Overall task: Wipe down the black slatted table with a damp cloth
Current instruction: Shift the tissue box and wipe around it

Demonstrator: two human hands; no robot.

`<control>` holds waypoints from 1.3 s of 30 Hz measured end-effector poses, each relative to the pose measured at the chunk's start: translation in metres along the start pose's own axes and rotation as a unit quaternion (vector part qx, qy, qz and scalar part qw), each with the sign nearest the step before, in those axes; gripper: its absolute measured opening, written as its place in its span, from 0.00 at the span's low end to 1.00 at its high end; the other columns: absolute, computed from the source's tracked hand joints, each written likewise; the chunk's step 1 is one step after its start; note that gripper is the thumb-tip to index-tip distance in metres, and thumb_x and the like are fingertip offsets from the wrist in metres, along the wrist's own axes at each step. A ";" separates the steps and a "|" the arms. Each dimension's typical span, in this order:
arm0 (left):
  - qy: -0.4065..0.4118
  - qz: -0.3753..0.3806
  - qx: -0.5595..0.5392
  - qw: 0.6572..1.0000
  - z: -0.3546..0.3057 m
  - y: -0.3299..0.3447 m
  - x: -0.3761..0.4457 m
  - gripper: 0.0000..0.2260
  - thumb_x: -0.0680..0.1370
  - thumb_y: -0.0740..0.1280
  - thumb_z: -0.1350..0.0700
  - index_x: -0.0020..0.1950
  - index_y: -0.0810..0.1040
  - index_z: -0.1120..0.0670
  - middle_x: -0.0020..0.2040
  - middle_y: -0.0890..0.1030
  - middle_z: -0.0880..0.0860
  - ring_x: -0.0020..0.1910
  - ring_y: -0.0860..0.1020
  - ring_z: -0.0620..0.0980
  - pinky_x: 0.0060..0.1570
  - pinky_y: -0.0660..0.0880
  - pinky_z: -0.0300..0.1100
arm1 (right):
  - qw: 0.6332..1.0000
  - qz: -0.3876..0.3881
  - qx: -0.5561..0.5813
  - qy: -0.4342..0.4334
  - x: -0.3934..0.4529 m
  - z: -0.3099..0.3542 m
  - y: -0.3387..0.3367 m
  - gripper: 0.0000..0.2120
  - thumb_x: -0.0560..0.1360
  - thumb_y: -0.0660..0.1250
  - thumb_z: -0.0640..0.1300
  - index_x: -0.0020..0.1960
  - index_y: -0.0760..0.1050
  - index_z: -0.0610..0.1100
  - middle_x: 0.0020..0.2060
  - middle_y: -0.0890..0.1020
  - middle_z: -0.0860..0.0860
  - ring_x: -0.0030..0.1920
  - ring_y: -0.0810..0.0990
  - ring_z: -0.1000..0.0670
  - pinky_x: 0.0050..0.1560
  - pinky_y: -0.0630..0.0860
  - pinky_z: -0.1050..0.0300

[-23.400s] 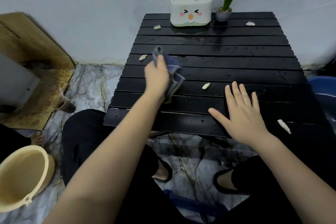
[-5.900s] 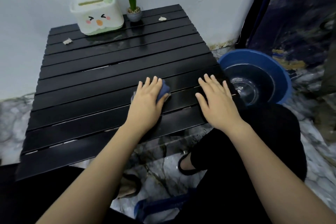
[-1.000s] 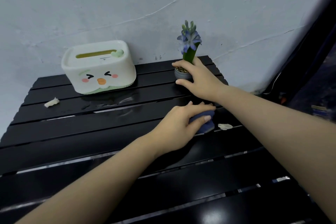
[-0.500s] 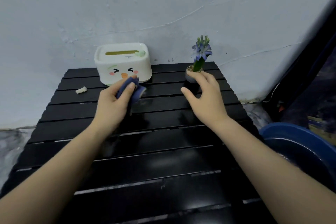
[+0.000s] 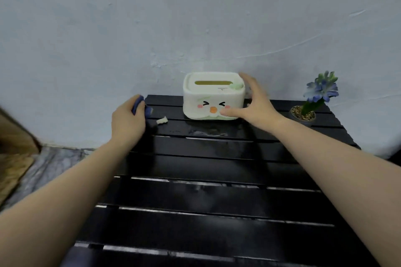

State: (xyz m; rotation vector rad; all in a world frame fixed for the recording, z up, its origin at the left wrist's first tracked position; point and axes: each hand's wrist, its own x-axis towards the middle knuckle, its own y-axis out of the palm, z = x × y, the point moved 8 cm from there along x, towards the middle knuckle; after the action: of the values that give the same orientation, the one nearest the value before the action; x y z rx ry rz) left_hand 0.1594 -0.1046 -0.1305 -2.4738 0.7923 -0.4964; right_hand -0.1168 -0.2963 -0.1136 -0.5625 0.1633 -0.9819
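Black slats of the table (image 5: 217, 212) run left–right, w/ wet streaks showing on the near and middle ones. The far strip by the wall looks like the part not yet wiped, judging by the scrap (image 5: 162, 120) lying there.

Cloth (image 5: 138, 105): blue, bunched in the left hand (image 5: 128, 121), which is closed around it at the far-left corner, fingers curled over the top. Whether it's pressed on the slat or just above, can't tell. The scrap sits just right of that hand, between it and the box (image 5: 213, 95).

Right hand (image 5: 253, 104): spread wide, thumb against the box's front lower edge, fingers reaching round its right side toward the back. It's touching but not clearly clamped; probably about to lift or shift the box.

Key relation: the unwiped strip runs along the slats from the cloth rightward, and the box sits on that line. So the left hand is nearer the scrap and the dirty strip, the right is nearer the box. A wipe to the right meets the scrap first, then the box, so the box likely needs to come up or slide aside before the cloth passes under.

Plant (image 5: 308, 112) stands far right, well apart from both hands, on the same far slats; it's the next obstacle along.
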 end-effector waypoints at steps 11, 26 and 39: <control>0.117 0.063 0.239 0.962 -0.002 0.069 0.013 0.12 0.83 0.56 0.54 0.63 0.72 0.58 0.56 0.76 0.56 0.56 0.73 0.60 0.53 0.68 0.51 | 0.990 -0.054 0.118 -0.056 0.021 -0.020 0.009 0.42 0.56 0.86 0.46 0.66 0.73 0.54 0.63 0.77 0.61 0.60 0.80 0.57 0.61 0.78 0.57; 0.331 0.344 0.050 0.877 -0.134 0.217 -0.150 0.16 0.82 0.62 0.54 0.70 0.75 0.54 0.71 0.75 0.55 0.72 0.70 0.57 0.74 0.59 0.49 | 0.974 -0.091 0.124 -0.168 0.010 0.076 -0.039 0.40 0.57 0.86 0.48 0.66 0.74 0.51 0.62 0.80 0.56 0.61 0.81 0.52 0.58 0.80 0.53; 0.004 -0.031 0.247 0.968 0.010 0.078 0.042 0.16 0.83 0.55 0.53 0.64 0.72 0.60 0.61 0.76 0.62 0.60 0.71 0.64 0.59 0.67 0.56 | 0.969 -0.119 0.136 -0.167 0.005 0.068 -0.064 0.42 0.58 0.86 0.49 0.68 0.73 0.48 0.62 0.80 0.53 0.62 0.79 0.54 0.60 0.79 0.55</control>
State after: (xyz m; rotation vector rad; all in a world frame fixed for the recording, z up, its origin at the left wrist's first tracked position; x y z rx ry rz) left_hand 0.1619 -0.1827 -0.1738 -2.0358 0.5170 -0.6398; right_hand -0.1360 -0.3026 -0.0221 -0.4924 -0.3432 -1.1034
